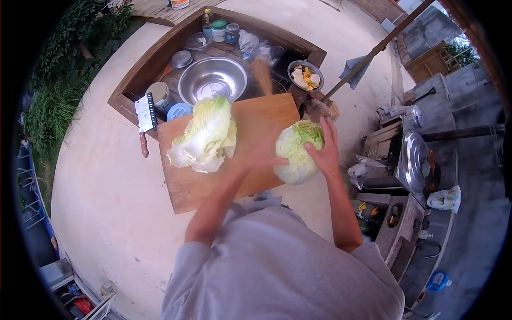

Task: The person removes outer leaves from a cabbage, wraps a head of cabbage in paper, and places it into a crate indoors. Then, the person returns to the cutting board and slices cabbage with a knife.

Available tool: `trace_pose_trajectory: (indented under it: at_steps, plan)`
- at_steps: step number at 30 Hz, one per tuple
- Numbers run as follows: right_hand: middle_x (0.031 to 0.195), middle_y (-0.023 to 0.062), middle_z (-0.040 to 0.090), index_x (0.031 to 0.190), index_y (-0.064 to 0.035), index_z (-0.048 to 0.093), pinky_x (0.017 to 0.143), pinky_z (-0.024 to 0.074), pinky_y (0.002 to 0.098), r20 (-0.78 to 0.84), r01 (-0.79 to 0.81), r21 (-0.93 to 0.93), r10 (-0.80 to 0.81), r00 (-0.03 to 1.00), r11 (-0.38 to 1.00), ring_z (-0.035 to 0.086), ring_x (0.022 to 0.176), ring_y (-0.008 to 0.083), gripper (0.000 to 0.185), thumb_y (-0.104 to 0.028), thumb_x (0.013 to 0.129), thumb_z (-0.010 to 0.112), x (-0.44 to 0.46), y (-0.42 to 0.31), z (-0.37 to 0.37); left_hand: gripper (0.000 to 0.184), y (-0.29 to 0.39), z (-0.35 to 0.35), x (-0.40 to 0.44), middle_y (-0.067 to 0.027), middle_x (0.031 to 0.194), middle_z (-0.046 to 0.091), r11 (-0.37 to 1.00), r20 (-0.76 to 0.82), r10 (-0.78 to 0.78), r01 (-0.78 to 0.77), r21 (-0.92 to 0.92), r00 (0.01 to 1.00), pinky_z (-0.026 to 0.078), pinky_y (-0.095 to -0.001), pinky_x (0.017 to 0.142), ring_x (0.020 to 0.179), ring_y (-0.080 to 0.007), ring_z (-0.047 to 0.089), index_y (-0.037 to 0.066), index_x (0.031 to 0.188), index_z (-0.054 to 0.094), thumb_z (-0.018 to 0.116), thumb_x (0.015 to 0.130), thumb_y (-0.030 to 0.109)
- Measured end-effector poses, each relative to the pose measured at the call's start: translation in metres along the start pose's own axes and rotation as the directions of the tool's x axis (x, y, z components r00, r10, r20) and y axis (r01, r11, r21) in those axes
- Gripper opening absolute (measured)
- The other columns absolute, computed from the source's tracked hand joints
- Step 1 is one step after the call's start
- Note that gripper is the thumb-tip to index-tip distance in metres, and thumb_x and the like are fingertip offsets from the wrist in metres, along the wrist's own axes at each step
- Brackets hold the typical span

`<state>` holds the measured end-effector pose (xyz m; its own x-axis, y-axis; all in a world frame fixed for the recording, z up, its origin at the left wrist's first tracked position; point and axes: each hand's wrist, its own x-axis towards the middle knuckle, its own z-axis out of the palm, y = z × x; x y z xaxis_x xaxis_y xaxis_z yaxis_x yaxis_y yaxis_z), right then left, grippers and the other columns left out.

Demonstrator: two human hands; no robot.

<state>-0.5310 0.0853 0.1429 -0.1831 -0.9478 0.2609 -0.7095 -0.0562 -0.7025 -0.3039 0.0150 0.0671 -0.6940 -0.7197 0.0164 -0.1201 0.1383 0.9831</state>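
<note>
A head of napa cabbage (292,166) is at the right end of the wooden cutting board (256,118), its leafy green top facing up. My right hand (326,150) grips its right side, thumb and fingers spread around the head. On the cabbage's left side, my left hand (262,153) is smeared by motion; its thumb reaches the cabbage, but its finger pose is unclear. Loose cabbage leaves (205,136) lie on the left half of the board, with pale stems toward the lower left.
Beyond the board stands a steel basin (234,80). A cleaver (144,118) lies left of the board, beside a lidded jar (158,95) and a blue lid (179,111). A bowl of cut food pieces (305,78) sits at back right, near a slanting pole (368,60).
</note>
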Motion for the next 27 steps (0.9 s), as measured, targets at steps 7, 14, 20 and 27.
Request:
trace_pose_trajectory:
  at_steps: [7,14,20,27]
  plan:
    - [0.132,0.0149,0.061,0.141,-0.0003,0.051,0.104,0.0444,0.0352,-0.008,-0.321,0.441,0.361,0.932,0.838,0.056,0.123,0.0232,0.060,-0.025,0.090,0.072,-0.006,-0.007,0.006,0.110,-0.001,0.025,0.004,-0.0116,0.156,0.037,0.863,0.000,0.038,-0.033,-0.504,0.999,0.028,-0.0389,0.120,0.143,-0.0243,0.036,0.005,0.160,0.016,0.086,0.077,0.017]
    - [0.136,0.0127,0.058,0.144,0.0000,0.047,0.107,0.0411,0.0346,0.086,-0.170,0.489,0.147,0.985,0.855,0.053,0.126,0.0216,0.061,-0.028,0.094,0.068,0.021,-0.019,0.026,0.107,0.010,0.003,-0.022,-0.0158,0.152,0.041,0.944,-0.290,0.006,-0.101,-0.313,0.957,0.031,-0.0389,0.118,0.141,-0.0249,0.039,0.001,0.158,0.019,0.086,0.076,0.016]
    - [0.136,0.0118,0.057,0.146,-0.0011,0.046,0.110,0.0377,0.0340,0.168,-0.088,0.588,-0.015,0.986,0.804,0.051,0.127,0.0211,0.060,-0.016,0.090,0.066,0.035,0.010,0.057,0.109,0.015,-0.006,-0.035,-0.0218,0.151,0.041,0.998,-0.425,0.064,-0.058,0.027,0.903,0.032,-0.0408,0.117,0.141,-0.0307,0.040,-0.002,0.156,0.021,0.087,0.074,0.027]
    - [0.142,0.0195,0.052,0.142,-0.0007,0.050,0.112,0.0359,0.0407,0.021,0.104,0.378,-0.121,0.992,0.920,0.050,0.132,0.0327,0.053,-0.021,0.095,0.064,0.040,-0.022,0.056,0.091,0.019,0.003,-0.034,-0.0272,0.153,0.036,0.964,-0.537,0.114,0.037,0.262,0.836,0.029,-0.0428,0.118,0.141,-0.0388,0.038,-0.003,0.156,0.021,0.070,0.088,0.032]
